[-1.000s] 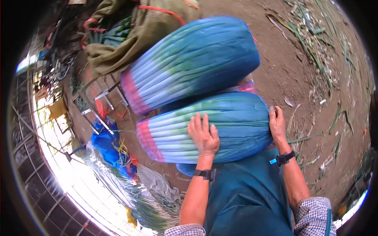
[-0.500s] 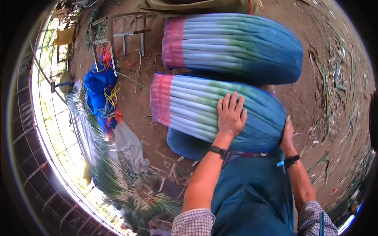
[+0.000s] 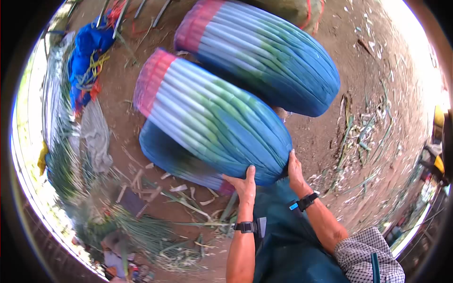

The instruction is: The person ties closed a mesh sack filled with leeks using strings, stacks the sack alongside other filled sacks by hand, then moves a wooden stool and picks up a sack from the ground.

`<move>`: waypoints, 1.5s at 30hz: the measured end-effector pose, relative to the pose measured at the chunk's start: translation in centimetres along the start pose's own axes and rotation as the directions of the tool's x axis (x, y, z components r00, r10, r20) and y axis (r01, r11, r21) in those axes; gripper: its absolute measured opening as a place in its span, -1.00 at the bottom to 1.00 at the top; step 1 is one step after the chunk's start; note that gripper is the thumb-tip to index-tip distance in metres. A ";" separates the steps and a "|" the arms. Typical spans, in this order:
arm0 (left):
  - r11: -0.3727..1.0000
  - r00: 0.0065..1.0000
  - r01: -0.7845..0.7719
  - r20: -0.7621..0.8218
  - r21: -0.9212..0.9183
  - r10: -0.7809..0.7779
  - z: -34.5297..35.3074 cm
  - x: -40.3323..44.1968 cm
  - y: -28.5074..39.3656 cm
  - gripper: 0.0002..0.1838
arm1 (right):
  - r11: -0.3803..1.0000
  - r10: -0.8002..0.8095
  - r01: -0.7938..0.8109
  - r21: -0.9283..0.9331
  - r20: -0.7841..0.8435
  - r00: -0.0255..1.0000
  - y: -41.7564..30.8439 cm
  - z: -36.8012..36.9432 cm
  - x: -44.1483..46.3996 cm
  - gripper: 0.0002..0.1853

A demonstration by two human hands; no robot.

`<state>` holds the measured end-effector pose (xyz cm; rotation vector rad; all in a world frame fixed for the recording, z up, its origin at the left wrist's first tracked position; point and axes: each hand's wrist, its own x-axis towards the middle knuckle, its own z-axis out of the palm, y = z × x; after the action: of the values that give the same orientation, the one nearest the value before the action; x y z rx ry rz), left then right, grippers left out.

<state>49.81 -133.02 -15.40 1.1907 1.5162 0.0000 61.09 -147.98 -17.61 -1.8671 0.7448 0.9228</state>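
Observation:
A long ribbed bag (image 3: pixel 207 111) lies slanted before me, red at one end, then white, green and blue. It looks packed with stalks such as green onions. At its near blue end, my left hand (image 3: pixel 243 186) grips the lower edge with the thumb up; the fingers underneath are partly hidden. My right hand (image 3: pixel 296 172) presses round the right side of the same end. Beneath it lies another blue bag (image 3: pixel 163 148), partly covered and turned the other way. A matching bag (image 3: pixel 264 52) rests just beyond, on the far side.
Green stalks and leaf scraps (image 3: pixel 141 233) cover the ground at lower left. A blue tarp (image 3: pixel 87 54) with yellow cord and a grey cloth (image 3: pixel 96 139) lie at left. More trimmings (image 3: pixel 363 132) are scattered to the right. A stuffed olive sack (image 3: pixel 292 12) sits at the top.
My left hand has moved from the top of the bag down to its near end, beside my right hand. The bag now slants more steeply, and the whole view has turned.

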 end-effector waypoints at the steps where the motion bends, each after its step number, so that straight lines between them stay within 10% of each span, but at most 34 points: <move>1: 0.999 1.000 0.011 -0.010 0.046 -0.011 0.1 -0.1 -0.3 0.38 | 0.995 0.058 -0.055 -0.078 0.046 0.997 -1.1 -0.1 -0.5 -0.31; 3: 0.991 0.999 0.005 -0.046 0.130 0.001 0.0 0.3 -0.3 0.42 | 0.833 -0.249 0.305 -0.462 0.179 0.952 -4.4 -1.9 -1.4 -0.43; 5: 0.993 0.999 0.025 -0.047 0.114 -0.020 0.7 0.3 1.1 0.48 | 0.359 -0.799 0.670 -0.650 0.157 0.580 -7.3 -0.6 -0.8 -0.44; 9: 0.981 0.989 0.131 -0.081 0.140 -0.120 1.2 -1.3 2.8 0.52 | -0.091 -0.917 0.831 -0.549 0.371 0.145 -17.1 11.3 -2.2 -0.43; 16: 0.998 0.996 0.061 -0.071 0.034 -0.058 -0.1 -0.4 2.4 0.27 | -0.318 -0.836 0.758 -0.570 0.545 0.059 -16.5 19.2 -1.6 -0.39; 19: 0.951 0.887 -0.121 -0.399 0.285 0.232 -2.2 4.0 5.4 0.14 | -0.326 -0.829 0.746 -0.581 0.554 0.070 -16.3 19.0 -1.9 -0.37; 36: 0.910 0.750 -0.223 -0.535 0.349 0.389 1.2 12.6 5.1 -0.01 | -0.296 -0.818 0.706 -0.643 0.552 0.160 -15.5 20.9 1.1 -0.32; 41: 0.936 0.809 -0.238 -0.480 0.260 0.339 0.1 11.2 5.2 0.04 | -0.060 -0.837 0.904 -0.423 0.515 0.185 -18.1 17.9 0.6 -0.38; 45: 0.966 0.843 -0.189 -0.476 0.176 0.252 0.2 10.3 3.6 0.06 | -0.410 -0.737 0.785 -0.465 0.675 0.015 -18.4 17.7 -0.4 -0.37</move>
<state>54.04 -124.62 -21.00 1.5415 1.8298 0.4043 70.23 -124.33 -14.63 -2.3319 -1.5660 0.1319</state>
